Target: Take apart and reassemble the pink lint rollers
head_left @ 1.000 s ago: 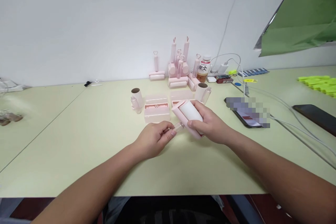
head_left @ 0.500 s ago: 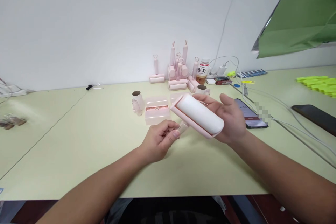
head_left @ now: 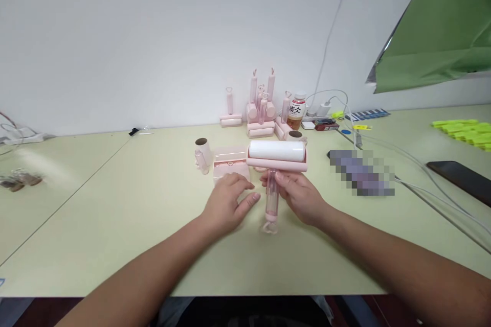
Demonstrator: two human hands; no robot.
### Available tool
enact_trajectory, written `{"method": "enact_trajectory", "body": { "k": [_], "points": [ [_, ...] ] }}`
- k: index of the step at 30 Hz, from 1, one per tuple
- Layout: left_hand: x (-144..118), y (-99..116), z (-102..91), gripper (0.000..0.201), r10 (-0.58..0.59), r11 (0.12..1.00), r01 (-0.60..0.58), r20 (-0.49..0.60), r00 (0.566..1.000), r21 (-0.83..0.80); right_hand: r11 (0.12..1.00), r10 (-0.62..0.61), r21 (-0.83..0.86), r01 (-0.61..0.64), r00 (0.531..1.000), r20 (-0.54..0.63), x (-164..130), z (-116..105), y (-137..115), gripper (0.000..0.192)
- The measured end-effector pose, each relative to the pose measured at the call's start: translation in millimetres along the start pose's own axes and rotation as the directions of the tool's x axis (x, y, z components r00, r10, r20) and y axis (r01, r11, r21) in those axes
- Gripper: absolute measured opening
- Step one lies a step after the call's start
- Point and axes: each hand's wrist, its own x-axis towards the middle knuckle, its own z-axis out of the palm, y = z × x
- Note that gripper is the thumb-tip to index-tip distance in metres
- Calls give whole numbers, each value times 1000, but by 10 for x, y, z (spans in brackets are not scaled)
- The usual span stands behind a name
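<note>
A pink lint roller (head_left: 276, 152) with a white roll stands upright in front of me, its clear pink handle pointing down to a heart-shaped loop. Wrapped round the top of that handle is my right hand (head_left: 303, 196). My left hand (head_left: 232, 202) is open just to the left of the handle, thumb and fingers apart, holding nothing. Beyond its fingers lies a pink roller cover (head_left: 230, 166) on the table. A cardboard-cored white roll (head_left: 202, 150) stands left of the cover with a small pink handle (head_left: 200, 161) against it.
Several pink lint rollers (head_left: 261, 127) are grouped by the wall beside a labelled bottle (head_left: 297, 111). Another cored roll (head_left: 295, 135) stands behind the held roller. On the right are a blurred phone (head_left: 358, 173), white cables (head_left: 391, 149), a dark phone (head_left: 460, 176) and yellow-green pieces (head_left: 462, 133).
The lint roller has turned from slanted to upright, roll on top. My left hand has let go of its handle, and my right hand has moved from beside the roll to grip the handle.
</note>
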Motion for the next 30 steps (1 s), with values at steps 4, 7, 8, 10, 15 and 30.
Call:
{"method": "enact_trajectory", "body": {
  "k": [4,7,8,10,15,30],
  "points": [
    [46,-181,-149,37,-142,901,139,-23,990,412,999,31,36,-30,999,-16,24,-52,-46,44],
    [51,-241,-169,51,-197,840,166,6,980,516,998,27,-61,-23,998,61,1,-51,-39,43],
    [49,-246,-168,54,-205,831,163,21,979,532,995,28,-96,-18,994,103,-11,-47,-35,43],
    [45,-249,-170,56,-220,822,169,30,975,544,989,40,-147,-11,980,194,-35,-33,-34,44],
    [55,-288,-255,50,-307,897,267,61,950,353,966,69,-256,34,921,384,-69,-1,-71,42],
    [131,-63,-391,48,-427,525,308,68,902,-794,942,172,-332,-39,909,380,-45,-1,-61,37]
  ]
}}
